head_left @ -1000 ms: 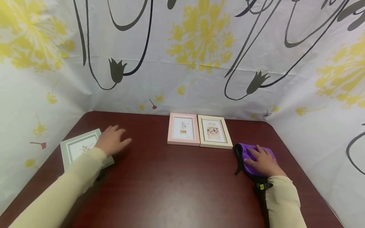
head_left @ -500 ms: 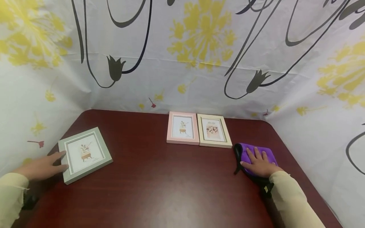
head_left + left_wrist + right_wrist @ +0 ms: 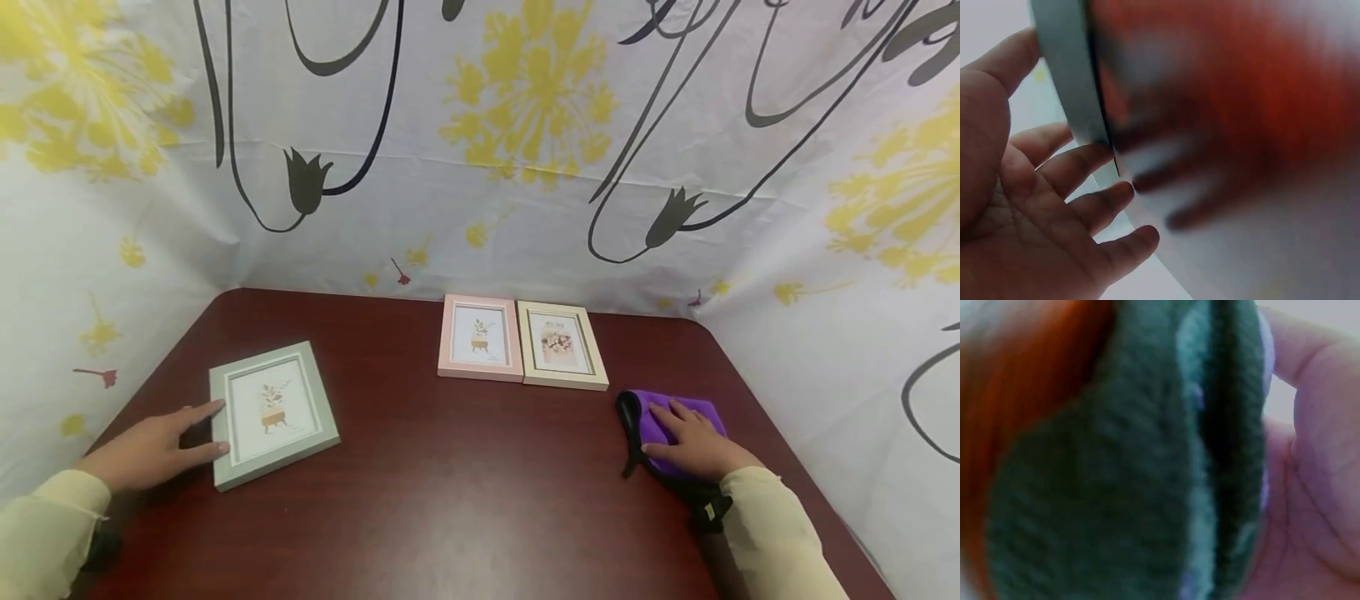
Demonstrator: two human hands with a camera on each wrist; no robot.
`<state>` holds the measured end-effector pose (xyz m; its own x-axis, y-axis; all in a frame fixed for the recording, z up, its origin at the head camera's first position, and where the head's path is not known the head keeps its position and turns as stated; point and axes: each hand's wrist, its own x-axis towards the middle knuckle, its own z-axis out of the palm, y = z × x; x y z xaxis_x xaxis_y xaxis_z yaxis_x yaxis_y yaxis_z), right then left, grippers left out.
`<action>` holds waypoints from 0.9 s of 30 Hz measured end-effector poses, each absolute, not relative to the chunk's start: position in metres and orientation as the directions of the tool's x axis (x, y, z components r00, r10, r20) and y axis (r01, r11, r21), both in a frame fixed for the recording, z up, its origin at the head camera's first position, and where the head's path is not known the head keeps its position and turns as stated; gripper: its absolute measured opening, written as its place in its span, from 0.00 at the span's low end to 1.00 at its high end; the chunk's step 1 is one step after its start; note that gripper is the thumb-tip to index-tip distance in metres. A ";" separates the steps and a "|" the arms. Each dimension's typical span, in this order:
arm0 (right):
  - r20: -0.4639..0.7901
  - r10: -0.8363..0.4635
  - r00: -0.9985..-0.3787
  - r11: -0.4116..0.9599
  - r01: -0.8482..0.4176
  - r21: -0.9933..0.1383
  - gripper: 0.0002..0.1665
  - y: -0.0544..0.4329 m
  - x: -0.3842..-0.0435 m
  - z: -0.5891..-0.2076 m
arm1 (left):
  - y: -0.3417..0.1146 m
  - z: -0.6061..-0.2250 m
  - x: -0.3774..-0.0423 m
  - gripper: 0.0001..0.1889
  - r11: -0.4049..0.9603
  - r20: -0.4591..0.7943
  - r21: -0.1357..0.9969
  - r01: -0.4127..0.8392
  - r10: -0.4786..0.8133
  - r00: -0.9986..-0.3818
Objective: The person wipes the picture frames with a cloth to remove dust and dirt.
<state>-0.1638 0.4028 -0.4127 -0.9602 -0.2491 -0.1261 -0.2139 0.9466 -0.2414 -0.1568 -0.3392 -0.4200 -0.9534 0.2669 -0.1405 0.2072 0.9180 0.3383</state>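
A pale green picture frame [image 3: 273, 408] with a potted-plant print lies on the left of the table, slightly turned. My left hand [image 3: 146, 450] touches its left edge with outstretched thumb and fingers; in the left wrist view the fingertips meet the frame's side [image 3: 1069, 75] and the other fingers spread loosely. On the right, my right hand [image 3: 697, 446] rests on a folded purple cloth [image 3: 711, 410] with a black backing and a black loop. The right wrist view shows the cloth's dark folded layers [image 3: 1097, 487] beside the palm [image 3: 1329, 487].
A pink picture frame [image 3: 481, 368] and a cream picture frame [image 3: 562, 380] lie side by side at the back edge of the dark red table [image 3: 450, 500]. A white patterned curtain [image 3: 420, 183] encloses the back and sides.
My left hand has gone from over the green picture frame to its left side, and the frame has slid right. My right hand and the cloth have shifted slightly.
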 end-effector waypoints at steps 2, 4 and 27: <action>-0.120 -0.249 -0.961 0.946 -0.214 -0.243 0.49 0.403 -0.161 -0.413 | -0.324 -0.421 -0.151 0.46 0.900 -0.107 0.358 0.247 0.302 -0.947; -0.113 -0.249 -0.962 0.946 -0.217 -0.240 0.49 0.403 -0.159 -0.414 | -0.307 -0.422 -0.145 0.45 0.877 -0.081 0.378 0.296 0.349 -0.933; -0.112 -0.228 -0.967 0.933 -0.184 -0.310 0.49 0.399 -0.168 -0.408 | -0.122 -0.404 -0.147 0.44 0.699 -0.133 0.555 0.451 0.610 -0.781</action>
